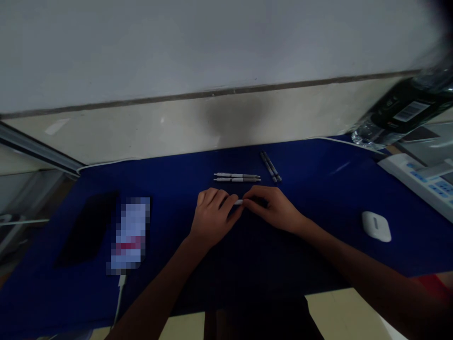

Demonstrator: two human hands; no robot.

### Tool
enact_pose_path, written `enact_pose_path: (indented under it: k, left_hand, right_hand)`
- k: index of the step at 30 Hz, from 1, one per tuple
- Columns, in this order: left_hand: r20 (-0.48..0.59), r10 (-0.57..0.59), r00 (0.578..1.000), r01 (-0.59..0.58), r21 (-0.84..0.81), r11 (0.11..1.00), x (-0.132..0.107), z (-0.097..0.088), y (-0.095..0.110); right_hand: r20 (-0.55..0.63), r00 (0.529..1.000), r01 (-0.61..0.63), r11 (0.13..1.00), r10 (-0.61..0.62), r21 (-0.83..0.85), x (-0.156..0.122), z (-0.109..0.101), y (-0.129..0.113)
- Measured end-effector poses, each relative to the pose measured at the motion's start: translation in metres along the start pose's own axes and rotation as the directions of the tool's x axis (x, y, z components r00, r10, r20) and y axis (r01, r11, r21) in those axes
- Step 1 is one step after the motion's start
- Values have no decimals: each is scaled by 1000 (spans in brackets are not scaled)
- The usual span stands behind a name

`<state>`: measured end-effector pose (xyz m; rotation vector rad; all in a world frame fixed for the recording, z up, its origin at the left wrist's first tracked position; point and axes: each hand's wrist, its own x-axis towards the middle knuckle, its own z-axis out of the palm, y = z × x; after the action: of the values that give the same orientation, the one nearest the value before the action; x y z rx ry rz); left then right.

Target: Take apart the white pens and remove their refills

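Note:
Between my hands is a slim white pen (239, 202), mostly covered by my fingers. My left hand (214, 215) is curled around one part of it. The fingertips of my right hand (272, 208) pinch the other end, close to the left thumb. Just beyond my hands, two white-and-grey pens (237, 177) lie side by side on the blue table top (170, 189). Two dark, slim pens or refills (271, 166) lie at a slant to their right.
To the left lie a phone (130, 231) with a blurred screen, its charging cable (120, 293) and a dark flat object (88, 229). On the right are a white earbud case (376, 226), a keypad device (424, 177) and a plastic bottle (403, 108). A pale wall (159, 127) borders the far edge.

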<state>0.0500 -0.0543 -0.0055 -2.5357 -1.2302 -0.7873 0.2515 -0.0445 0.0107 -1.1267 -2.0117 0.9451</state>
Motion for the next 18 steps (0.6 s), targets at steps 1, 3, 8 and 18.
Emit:
enact_pose_path:
  k: [1, 3, 8, 18]
  left_hand:
    - [-1, 4, 1000, -4, -2, 1000, 0, 0, 0]
    - [-4, 8, 1000, -8, -6, 1000, 0, 0, 0]
    - [15, 19, 1000, -19, -6, 1000, 1, 0, 0]
    - [26, 22, 999, -22, -17, 1000, 0, 1, 0]
  right_hand:
    - [0, 1000, -18, 1000, 18, 11, 0, 1, 0]
    - [2, 999, -54, 997, 54, 51, 0, 1, 2]
    - [11, 987, -160, 962, 161, 223, 0, 2, 7]
    - [51, 961, -275, 906, 273, 321, 3, 2, 7]
